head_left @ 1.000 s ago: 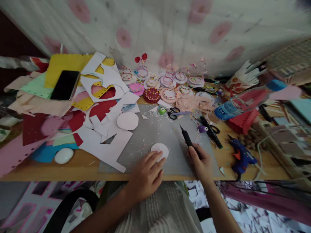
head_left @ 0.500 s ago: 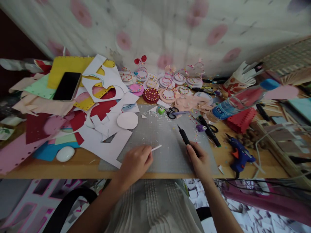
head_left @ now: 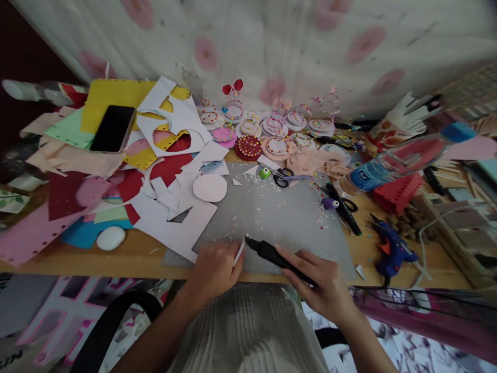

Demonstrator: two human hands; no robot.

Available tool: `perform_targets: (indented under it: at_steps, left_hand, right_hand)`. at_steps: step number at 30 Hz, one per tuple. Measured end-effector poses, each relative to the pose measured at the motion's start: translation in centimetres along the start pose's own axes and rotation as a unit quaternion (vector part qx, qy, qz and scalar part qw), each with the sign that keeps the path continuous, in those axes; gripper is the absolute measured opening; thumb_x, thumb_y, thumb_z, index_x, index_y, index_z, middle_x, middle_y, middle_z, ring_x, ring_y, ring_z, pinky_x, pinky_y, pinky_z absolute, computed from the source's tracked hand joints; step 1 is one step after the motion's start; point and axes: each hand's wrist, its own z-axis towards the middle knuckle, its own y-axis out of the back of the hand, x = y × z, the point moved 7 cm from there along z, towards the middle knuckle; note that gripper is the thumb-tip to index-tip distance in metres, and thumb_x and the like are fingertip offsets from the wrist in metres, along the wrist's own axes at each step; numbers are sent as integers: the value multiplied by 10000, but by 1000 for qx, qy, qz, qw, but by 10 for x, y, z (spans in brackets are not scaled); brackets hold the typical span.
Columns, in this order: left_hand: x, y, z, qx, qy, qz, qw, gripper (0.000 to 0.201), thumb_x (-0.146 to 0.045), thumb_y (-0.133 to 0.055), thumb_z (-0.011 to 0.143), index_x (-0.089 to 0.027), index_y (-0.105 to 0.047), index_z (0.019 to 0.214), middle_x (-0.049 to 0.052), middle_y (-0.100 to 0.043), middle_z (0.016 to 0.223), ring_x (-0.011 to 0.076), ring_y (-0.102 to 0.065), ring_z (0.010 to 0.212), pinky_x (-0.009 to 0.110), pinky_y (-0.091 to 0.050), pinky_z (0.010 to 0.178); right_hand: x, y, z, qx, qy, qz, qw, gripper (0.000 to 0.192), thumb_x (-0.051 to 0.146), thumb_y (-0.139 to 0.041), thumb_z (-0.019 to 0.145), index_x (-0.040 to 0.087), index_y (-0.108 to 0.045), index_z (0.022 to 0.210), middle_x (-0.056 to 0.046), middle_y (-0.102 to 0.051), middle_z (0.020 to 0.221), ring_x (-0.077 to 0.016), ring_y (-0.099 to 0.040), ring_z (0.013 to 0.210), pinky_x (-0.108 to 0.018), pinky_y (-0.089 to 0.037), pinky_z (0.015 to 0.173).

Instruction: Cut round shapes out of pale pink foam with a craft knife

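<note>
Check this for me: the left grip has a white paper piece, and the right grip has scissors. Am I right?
Not quite: the right grip has a black pointed tool instead, as the head view shows; the scissors lie on the grey mat. The left grip does have a white paper piece.

The cutter (head_left: 272, 255) has a handle that looks like matt black plastic. The white piece (head_left: 239, 253) near its tip seems to be smooth, matt paper. The cutting mat (head_left: 279, 220) is dull, the table (head_left: 132, 260) is of wood, the bottle (head_left: 396, 161) of clear, shiny plastic.
</note>
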Motion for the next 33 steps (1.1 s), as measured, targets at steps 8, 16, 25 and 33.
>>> perform_targets:
  at_steps: [8,16,25,33]
  left_hand:
    - [-1,2,-2,-37,-12,-2,999,197,-188,-454,888,-176,-601,758,60,-650,678,253,-651,645,352,-454,558]
    - [-6,-2,-7,-92,-41,18,995,260,-204,-409,938,-174,-585,750,54,-626,666,243,-630,649,369,-470,585]
    - [-2,-3,-7,-77,-30,1,997,267,-214,-405,942,-178,-580,744,54,-629,671,240,-629,645,366,-462,577]
    - [-3,-3,-8,-76,-41,3,996,224,-191,-426,915,-177,-571,746,56,-624,675,238,-627,653,355,-457,580]
  right_hand:
    - [18,6,8,35,33,-93,995,449,236,-564,945,273,-522,1390,4,-652,795,-97,-596,638,-213,-402,586]
    - [-19,24,5,-72,-58,-257,962,361,321,-527,958,260,-623,1300,10,-645,706,-106,-591,529,-229,-347,466]
    - [-1,7,3,31,-20,-8,999,445,234,-532,949,264,-522,1393,-24,-663,785,-122,-618,639,-215,-453,567]
    - [11,7,8,61,16,-8,998,496,186,-567,929,287,-496,1409,-7,-672,841,-105,-620,664,-206,-446,592]
